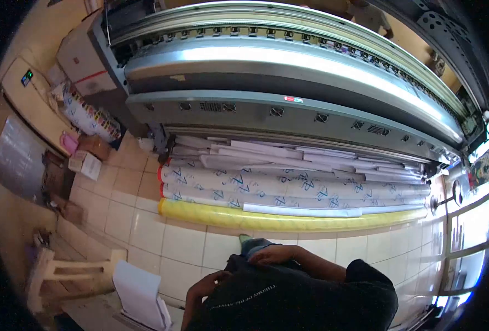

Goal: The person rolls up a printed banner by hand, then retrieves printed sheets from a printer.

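A black shirt (pixel 294 300) with a line of pale lettering covers my body at the bottom of the head view. At its front edge, my right hand (pixel 273 255) rests at waist height, fingers curled onto the dark cloth. My left hand (pixel 207 284) is lower and to the left, its bent fingers against the shirt's side, closed on the fabric as far as they show. Below the hands, part of a blue trouser leg (pixel 258 245) and a green shoe tip (pixel 244 238) show. Neither hand touches the rolls on the floor.
A wide-format printer (pixel 277 102) spans the far side. Beneath it lie white rolls with blue print (pixel 288 185), a yellow roll (pixel 277 218) and loose white tubes (pixel 266 150). Left are cartons (pixel 84 164), a wooden chair (pixel 76 270) and white sheets (pixel 138 292). Tiled floor (pixel 184 243) lies between.
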A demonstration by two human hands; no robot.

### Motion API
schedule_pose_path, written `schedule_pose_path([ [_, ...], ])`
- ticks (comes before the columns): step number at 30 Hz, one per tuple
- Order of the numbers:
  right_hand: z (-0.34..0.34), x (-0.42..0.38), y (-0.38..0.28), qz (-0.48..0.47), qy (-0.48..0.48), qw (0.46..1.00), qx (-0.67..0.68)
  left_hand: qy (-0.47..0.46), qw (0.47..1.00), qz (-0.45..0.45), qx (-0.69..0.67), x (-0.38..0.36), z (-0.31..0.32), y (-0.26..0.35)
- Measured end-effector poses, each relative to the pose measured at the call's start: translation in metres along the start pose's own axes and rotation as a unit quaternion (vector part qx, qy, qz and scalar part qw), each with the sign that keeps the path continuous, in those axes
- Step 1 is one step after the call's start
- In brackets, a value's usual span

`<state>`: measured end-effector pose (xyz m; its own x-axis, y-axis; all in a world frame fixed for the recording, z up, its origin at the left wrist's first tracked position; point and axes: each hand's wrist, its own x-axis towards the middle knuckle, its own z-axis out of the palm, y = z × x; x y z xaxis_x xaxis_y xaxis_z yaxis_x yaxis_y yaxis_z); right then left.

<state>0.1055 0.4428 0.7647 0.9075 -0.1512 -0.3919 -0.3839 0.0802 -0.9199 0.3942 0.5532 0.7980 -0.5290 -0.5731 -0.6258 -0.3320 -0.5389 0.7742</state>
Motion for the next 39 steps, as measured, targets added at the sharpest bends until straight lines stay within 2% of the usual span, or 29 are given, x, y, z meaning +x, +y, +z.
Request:
schedule_pose_path([
  [2,-0.025,0.041,0.007,-0.01,0.007,1.0,-0.007,-0.037,0.995,0.049,-0.082,0.011,-0.037,-0.023],
  [4,-0.05,0.072,-0.006,-0.142,-0.04,0.98,-0.135,-0.021,0.997,0.04,-0.058,0.007,-0.066,-0.018],
  [6,-0.067,0.097,-0.018,-0.155,-0.015,0.972,-0.175,-0.005,0.999,0.034,-0.041,-0.001,-0.089,-0.005],
  [8,-0.083,0.129,-0.029,-0.138,-0.065,0.981,-0.119,0.074,0.995,-0.045,0.049,-0.023,-0.119,0.027],
  [9,-0.09,0.144,-0.038,-0.142,-0.063,0.981,-0.119,0.075,0.995,-0.047,0.053,-0.028,-0.136,0.023],
  [11,-0.098,0.168,-0.06,-0.061,-0.067,0.991,-0.103,0.099,0.993,-0.015,0.056,-0.038,-0.166,-0.007],
  [12,-0.097,0.182,-0.072,-0.067,-0.057,0.991,-0.098,0.091,0.993,-0.009,0.07,-0.047,-0.185,-0.015],
  [14,-0.093,0.205,-0.094,0.009,-0.043,0.998,-0.038,0.046,0.99,-0.026,0.13,-0.071,-0.223,-0.026],
  [15,-0.089,0.207,-0.104,0.006,-0.033,0.999,-0.031,0.022,0.986,-0.041,0.161,-0.085,-0.239,-0.028],
  [17,-0.076,0.198,-0.11,0.038,0.028,0.999,-0.008,-0.009,0.976,-0.047,0.213,-0.106,-0.264,-0.034],
  [18,-0.068,0.193,-0.097,0.042,0.031,0.998,-0.03,-0.015,0.971,-0.031,0.235,-0.113,-0.271,-0.042],
  [20,-0.052,0.157,-0.114,0.095,0.048,0.994,-0.01,-0.023,0.956,0.025,0.29,-0.128,-0.288,-0.062],
  [21,-0.032,0.143,-0.091,0.073,0.086,0.992,0.059,-0.025,0.944,0.065,0.322,-0.136,-0.3,-0.075],
  [22,-0.008,0.13,-0.081,0.105,0.11,0.982,0.109,-0.027,0.93,0.106,0.352,-0.142,-0.312,-0.086],
  [23,0.007,0.119,-0.103,0.198,0.11,0.973,0.037,-0.035,0.921,0.126,0.367,-0.14,-0.325,-0.089],
  [24,0.032,0.104,-0.103,0.192,0.15,0.966,0.081,-0.043,0.912,0.146,0.381,-0.138,-0.337,-0.093],
  [25,0.047,0.096,-0.127,0.247,0.146,0.953,0.096,-0.11,0.922,0.064,0.367,-0.123,-0.352,-0.09],
  [26,0.07,0.083,-0.129,0.234,0.186,0.943,0.148,-0.177,0.92,-0.018,0.348,-0.107,-0.358,-0.081],
  [27,0.089,0.074,-0.136,0.252,0.226,0.928,0.156,-0.125,0.933,-0.069,0.33,-0.102,-0.349,-0.043],
  [28,0.107,0.063,-0.142,0.27,0.266,0.911,0.163,-0.066,0.927,0.066,0.364,-0.094,-0.35,-0.043],
  [29,0.125,0.054,-0.144,0.272,0.273,0.906,0.174,-0.072,0.931,0.049,0.354,-0.087,-0.352,-0.038],
  [31,0.16,0.039,-0.142,0.261,0.36,0.893,0.064,-0.085,0.931,0.027,0.353,-0.077,-0.342,-0.008],
  [32,0.177,0.031,-0.141,0.257,0.367,0.891,0.072,-0.096,0.925,0.019,0.368,-0.077,-0.332,0.006],
  [34,0.21,0.008,-0.133,0.38,0.391,0.834,-0.086,-0.108,0.916,0.01,0.387,-0.074,-0.311,0.011],
  [36,0.27,-0.012,-0.087,0.393,0.405,0.824,-0.05,-0.153,0.904,-0.093,0.388,-0.066,-0.289,-0.002],
  [37,0.31,-0.019,-0.057,0.406,0.437,0.799,-0.082,-0.166,0.939,-0.075,0.291,-0.065,-0.277,-0.02],
  [38,0.336,-0.031,-0.034,0.419,0.468,0.769,-0.118,-0.167,0.938,-0.074,0.293,-0.059,-0.269,-0.045],
  [39,0.348,-0.048,-0.051,0.424,0.507,0.748,-0.067,-0.147,0.945,-0.158,0.248,-0.054,-0.261,-0.072],
])
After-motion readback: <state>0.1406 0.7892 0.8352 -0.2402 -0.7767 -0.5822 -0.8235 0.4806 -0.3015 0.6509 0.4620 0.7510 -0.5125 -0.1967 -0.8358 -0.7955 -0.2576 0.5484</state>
